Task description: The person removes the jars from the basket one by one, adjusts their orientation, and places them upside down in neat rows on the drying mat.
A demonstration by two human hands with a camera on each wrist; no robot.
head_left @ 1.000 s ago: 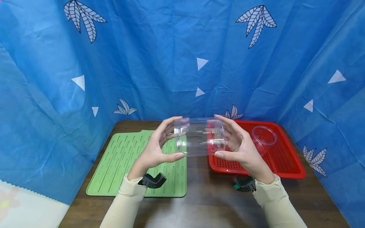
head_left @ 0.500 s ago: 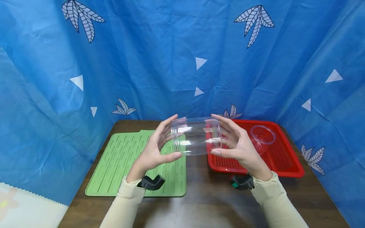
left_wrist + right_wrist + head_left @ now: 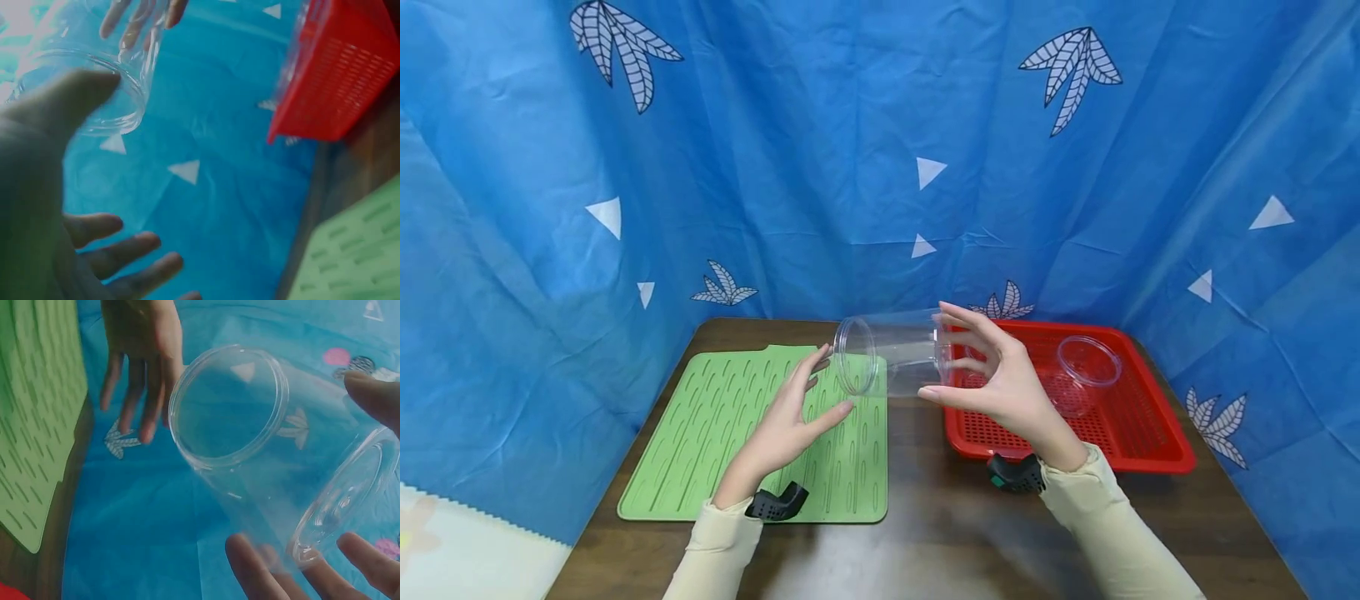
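Blue curtain (image 3: pixel 880 125) with white leaf and triangle prints covers back and sides; dark-brown wooden counter (image 3: pixel 925 533) in front.

Change: half a second ago both hands had the clear cylindrical plastic jar (image 3: pixel 902 354) by its ends. Now the left hand (image 3: pixel 778 429) is coming off the mouth end: fingers and thumb spread, just beside the rim at the jar's 9 o'clock. Can't tell if a fingertip touches. Right hand (image 3: pixel 1011 387) grips the base end at 3 o'clock, thumb on the near side, fingers on the far side. Read: the right hand seems to carry the jar alone now, so its grip sets the angle. Jar is in the air, held sideways, mouth toward 9 o'clock and turned more to the head camera than before.

Surface: light-green grooved mat (image 3: pixel 700 442) at 8 o'clock from the jar, red perforated plastic basket (image 3: pixel 1150 462) between 3 and 4 o'clock. Clear round plastic container (image 3: pixel 1082 377) sits in the basket; too see-through to say more.

Black camera unit on each wrist, cream sleeves (image 3: pixel 1090 508). Cream patch with jagged edge (image 3: pixel 467 550) at 8 o'clock in the head view.
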